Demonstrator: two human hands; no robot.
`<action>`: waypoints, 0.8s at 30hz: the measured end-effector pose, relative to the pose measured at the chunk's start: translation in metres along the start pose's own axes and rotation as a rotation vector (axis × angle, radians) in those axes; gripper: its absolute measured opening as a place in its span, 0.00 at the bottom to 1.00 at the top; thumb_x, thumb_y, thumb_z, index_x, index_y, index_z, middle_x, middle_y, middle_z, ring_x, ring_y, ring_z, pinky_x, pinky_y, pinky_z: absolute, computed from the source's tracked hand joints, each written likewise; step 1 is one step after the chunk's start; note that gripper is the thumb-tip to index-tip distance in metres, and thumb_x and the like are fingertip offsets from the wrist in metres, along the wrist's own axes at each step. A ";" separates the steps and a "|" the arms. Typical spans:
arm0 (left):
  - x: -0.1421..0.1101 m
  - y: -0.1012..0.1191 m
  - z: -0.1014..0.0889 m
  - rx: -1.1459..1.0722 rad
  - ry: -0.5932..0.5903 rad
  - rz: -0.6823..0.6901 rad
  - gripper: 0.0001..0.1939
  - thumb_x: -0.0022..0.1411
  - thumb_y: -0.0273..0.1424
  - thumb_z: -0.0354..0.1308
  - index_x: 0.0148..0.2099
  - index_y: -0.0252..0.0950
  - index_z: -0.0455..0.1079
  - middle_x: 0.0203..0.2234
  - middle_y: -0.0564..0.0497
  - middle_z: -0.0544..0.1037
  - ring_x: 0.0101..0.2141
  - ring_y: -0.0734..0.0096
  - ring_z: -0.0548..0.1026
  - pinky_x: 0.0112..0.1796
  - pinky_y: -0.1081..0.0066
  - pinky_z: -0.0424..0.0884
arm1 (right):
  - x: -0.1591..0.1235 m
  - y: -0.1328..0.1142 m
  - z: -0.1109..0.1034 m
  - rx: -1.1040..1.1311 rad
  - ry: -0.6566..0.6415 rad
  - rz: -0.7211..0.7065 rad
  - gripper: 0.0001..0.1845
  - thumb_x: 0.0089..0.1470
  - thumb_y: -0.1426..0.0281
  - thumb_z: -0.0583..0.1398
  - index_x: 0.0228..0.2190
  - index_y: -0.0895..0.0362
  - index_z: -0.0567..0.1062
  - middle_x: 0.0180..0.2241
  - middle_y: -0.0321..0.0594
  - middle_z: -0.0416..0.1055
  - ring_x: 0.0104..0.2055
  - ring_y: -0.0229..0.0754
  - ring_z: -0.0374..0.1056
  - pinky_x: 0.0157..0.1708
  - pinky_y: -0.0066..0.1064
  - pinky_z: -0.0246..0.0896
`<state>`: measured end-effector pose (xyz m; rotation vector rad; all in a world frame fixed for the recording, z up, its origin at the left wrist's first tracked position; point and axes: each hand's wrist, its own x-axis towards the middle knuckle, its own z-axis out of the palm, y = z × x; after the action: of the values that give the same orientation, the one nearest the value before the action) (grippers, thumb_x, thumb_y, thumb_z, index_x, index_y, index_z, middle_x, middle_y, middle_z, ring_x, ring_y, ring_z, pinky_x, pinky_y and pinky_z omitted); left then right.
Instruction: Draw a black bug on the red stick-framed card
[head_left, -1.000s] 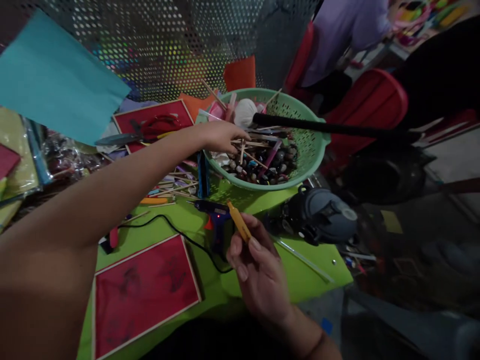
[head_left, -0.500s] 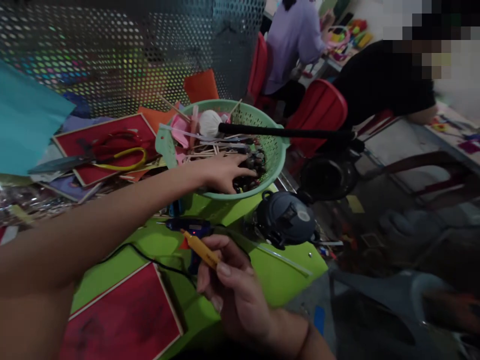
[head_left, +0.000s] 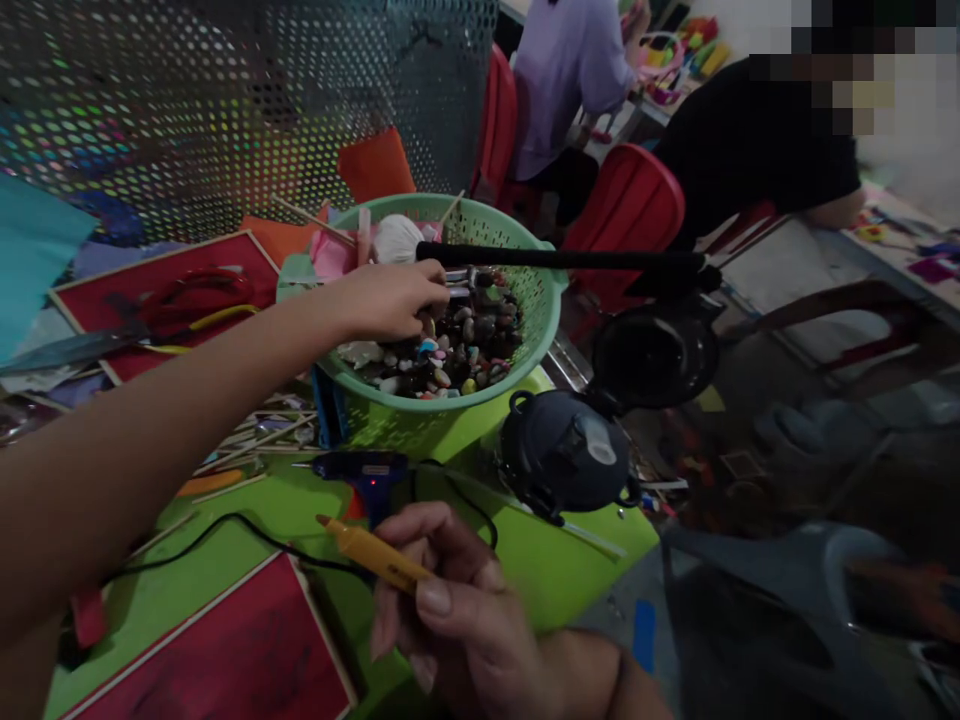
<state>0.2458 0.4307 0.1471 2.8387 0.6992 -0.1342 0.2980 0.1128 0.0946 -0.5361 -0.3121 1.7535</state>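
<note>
My left hand [head_left: 397,300] reaches into a green plastic basket [head_left: 541,300]. Its fingers curl downward over the contents, and whatever is under them is hidden. Pebbles [head_left: 469,345] of mixed colours fill the basket's front, beside a white round bundle [head_left: 396,240] and a long black rod [head_left: 570,259] lying across the rim. In the lower middle, my right hand [head_left: 480,625] pinches an uncapped yellow marker [head_left: 382,560] with its orange tip pointing left. Just beyond the marker lies a blue glue gun [head_left: 364,467] with a red light on.
A dark-lidded bottle [head_left: 562,450] stands right of the glue gun. Framed red panels [head_left: 232,650] lie at the front and back left, with scissors [head_left: 97,345] on the far one. A black cord [head_left: 247,525] crosses the green table. Two people sit beyond red chairs [head_left: 630,210].
My left hand has moved across the basket, from spread over the pebbles to curled at its left middle, and more pebbles show. The marker stays in my right hand; the view has swung right.
</note>
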 end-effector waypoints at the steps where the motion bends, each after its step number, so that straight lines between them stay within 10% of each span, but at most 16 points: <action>1: -0.001 -0.003 -0.002 -0.048 -0.017 0.031 0.13 0.67 0.31 0.64 0.50 0.39 0.86 0.65 0.40 0.81 0.60 0.50 0.81 0.63 0.55 0.75 | 0.000 0.000 -0.001 0.003 -0.009 -0.003 0.22 0.58 0.55 0.75 0.49 0.54 0.84 0.25 0.32 0.81 0.15 0.31 0.53 0.16 0.24 0.47; 7: -0.004 0.001 -0.011 -0.341 -0.149 0.037 0.36 0.76 0.43 0.56 0.82 0.45 0.67 0.75 0.48 0.78 0.70 0.57 0.76 0.70 0.61 0.70 | -0.001 0.010 -0.007 0.045 -0.062 0.021 0.24 0.59 0.55 0.75 0.51 0.56 0.84 0.25 0.31 0.80 0.15 0.30 0.54 0.16 0.22 0.50; 19: -0.023 0.005 0.000 -0.520 -0.247 -0.076 0.18 0.67 0.40 0.58 0.49 0.42 0.86 0.48 0.50 0.90 0.51 0.60 0.86 0.57 0.65 0.78 | -0.001 0.014 -0.013 0.044 -0.038 0.067 0.29 0.54 0.51 0.78 0.49 0.55 0.84 0.24 0.32 0.79 0.14 0.31 0.58 0.16 0.24 0.54; 24: -0.027 0.013 -0.001 -0.497 -0.216 -0.024 0.25 0.68 0.38 0.59 0.64 0.42 0.82 0.56 0.48 0.88 0.53 0.61 0.84 0.57 0.66 0.77 | -0.003 0.024 -0.016 0.056 -0.001 0.089 0.31 0.52 0.49 0.79 0.49 0.56 0.84 0.25 0.33 0.79 0.17 0.33 0.62 0.18 0.23 0.55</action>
<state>0.2282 0.4072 0.1539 2.3018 0.6172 -0.2306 0.2867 0.1030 0.0696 -0.5154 -0.2424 1.8434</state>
